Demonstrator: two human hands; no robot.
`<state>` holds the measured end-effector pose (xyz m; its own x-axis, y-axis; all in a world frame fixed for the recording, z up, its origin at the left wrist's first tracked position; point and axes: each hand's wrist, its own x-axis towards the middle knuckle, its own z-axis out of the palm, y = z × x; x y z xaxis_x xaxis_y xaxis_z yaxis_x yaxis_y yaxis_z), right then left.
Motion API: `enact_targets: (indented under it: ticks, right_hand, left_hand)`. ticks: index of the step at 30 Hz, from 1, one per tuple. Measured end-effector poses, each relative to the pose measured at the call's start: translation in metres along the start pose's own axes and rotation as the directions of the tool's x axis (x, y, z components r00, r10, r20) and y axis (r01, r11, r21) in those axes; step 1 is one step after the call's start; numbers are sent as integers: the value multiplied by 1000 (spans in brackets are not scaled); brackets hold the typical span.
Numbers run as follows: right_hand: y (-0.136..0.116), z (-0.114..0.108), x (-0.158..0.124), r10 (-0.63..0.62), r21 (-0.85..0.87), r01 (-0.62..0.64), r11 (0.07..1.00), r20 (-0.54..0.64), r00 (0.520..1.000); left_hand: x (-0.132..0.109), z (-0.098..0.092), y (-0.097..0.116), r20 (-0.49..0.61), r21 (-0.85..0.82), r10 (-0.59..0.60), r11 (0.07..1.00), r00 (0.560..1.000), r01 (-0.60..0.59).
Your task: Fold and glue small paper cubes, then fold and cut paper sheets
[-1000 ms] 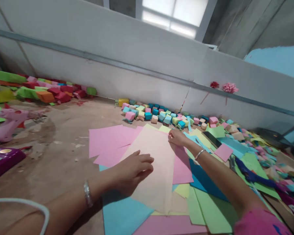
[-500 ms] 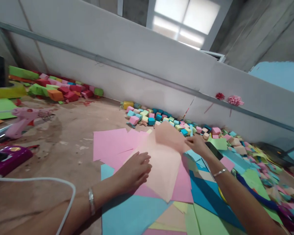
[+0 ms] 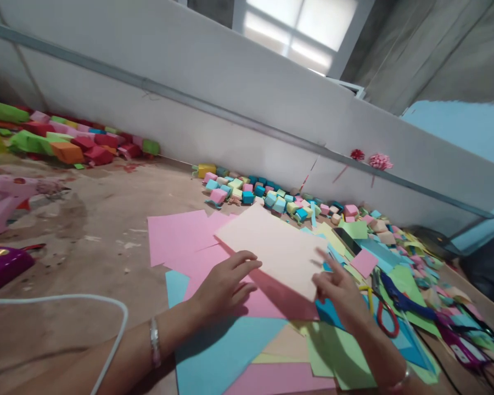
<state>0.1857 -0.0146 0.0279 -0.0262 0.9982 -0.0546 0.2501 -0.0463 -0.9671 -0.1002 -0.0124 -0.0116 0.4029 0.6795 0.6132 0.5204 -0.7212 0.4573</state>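
A sheet of peach paper (image 3: 271, 247) lies over pink sheets (image 3: 177, 236), its lower edge casting a shadow on the pink below. Beside that lower edge is my left hand (image 3: 230, 282), fingers apart, the fingertips close to the paper; whether they touch it I cannot tell. At the sheet's right corner is my right hand (image 3: 341, 293), slightly blurred, with the index finger stretched out and the other fingers bent. No grip on the paper shows there. Beneath both hands spread blue paper (image 3: 226, 351) and green paper (image 3: 341, 356).
Small coloured paper cubes (image 3: 247, 196) line the wall. To the right lie a phone (image 3: 348, 241), red-handled scissors (image 3: 387, 321) and a blue-handled tool (image 3: 407, 296). At left are a pink glue gun (image 3: 8, 197), a purple device (image 3: 8, 269) and a white cable (image 3: 66, 300).
The peach sheet, earlier curled up at its far right with my right hand at that edge, now lies flatter and turned. My right hand has come nearer and its fingers have spread. The view has shifted.
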Motion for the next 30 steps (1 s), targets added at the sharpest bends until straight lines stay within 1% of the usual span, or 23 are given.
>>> enact_targets:
  ticks: [2,4,5,6,7,8,9,10,11,12,13,14,15,17,19,20,21,22,24,26,27,29,30]
  right_hand:
    - [-6,31,-13,30,14,-33,999,165,986]
    - [-14,51,-18,18,12,-23,1000,310,950]
    - [-19,55,-18,-7,-5,9,1000,369,929]
    - [-24,55,-16,-46,-45,71,996,416,908]
    - [-28,52,-11,-92,-114,160,981,453,887]
    - [-33,46,-5,-143,-208,269,940,477,867]
    - [-35,38,4,-195,-321,386,865,494,847]
    - [-37,29,14,-255,-432,488,759,493,832]
    - [-37,20,24,-316,-520,555,649,480,818]
    - [-34,11,35,-367,-572,596,563,473,801]
    - [-31,5,45,-406,-582,628,517,480,778]
    - [-27,0,55,-428,-555,660,507,502,751]
    - [-22,-4,62,-441,-506,685,524,527,726]
    - [-14,-8,73,-456,-370,712,597,574,680]
    - [-9,-13,79,-477,-244,704,667,586,655]
    - [-8,-17,81,-489,-192,692,696,578,653]
    - [-7,-21,83,-497,-149,672,726,562,661]
    - [-6,-25,84,-498,-113,643,758,535,682]
    - [1,-30,87,-469,-57,558,828,473,746]
    - [13,-30,89,-398,-29,454,890,436,807]
    - [20,-28,90,-356,-36,410,911,431,829]
    - [33,-20,92,-272,-91,343,935,436,858]
    - [38,-15,93,-238,-118,317,941,438,867]
  left_hand:
    - [-1,0,4,52,8,26,1000,998,-27]
    - [-1,0,7,82,64,52,996,995,-58]
    - [-1,0,7,78,86,58,994,995,-65]
    - [-1,-1,7,60,94,61,993,996,-67]
    - [-1,-1,6,29,85,58,995,998,-60]
    - [-1,-1,5,-9,63,45,997,999,-45]
    - [-2,-1,4,-54,30,25,999,998,-23]
    - [-2,-1,3,-103,-9,0,1000,995,-1]
    - [-2,-1,3,-151,-55,-32,998,988,24]
    - [-1,-2,4,-197,-106,-67,993,978,46]
    - [-1,-3,5,-239,-161,-101,985,966,63]
    - [-1,-4,6,-271,-218,-129,973,954,69]
    - [0,-5,8,-291,-273,-149,960,945,67]
    - [1,-6,10,-301,-371,-162,928,940,41]
    - [2,-7,10,-294,-441,-159,898,942,14]
    - [2,-7,9,-293,-462,-162,887,942,9]
    - [2,-7,8,-293,-474,-172,880,941,14]
    - [3,-7,6,-286,-474,-181,880,941,25]
    - [4,-8,2,-245,-435,-190,898,951,67]
    - [6,-11,-1,-158,-365,-191,923,969,123]
    - [7,-13,-2,-103,-323,-193,934,976,151]
    - [8,-17,-6,19,-222,-218,951,976,217]
    - [8,-19,-8,89,-172,-239,953,967,251]
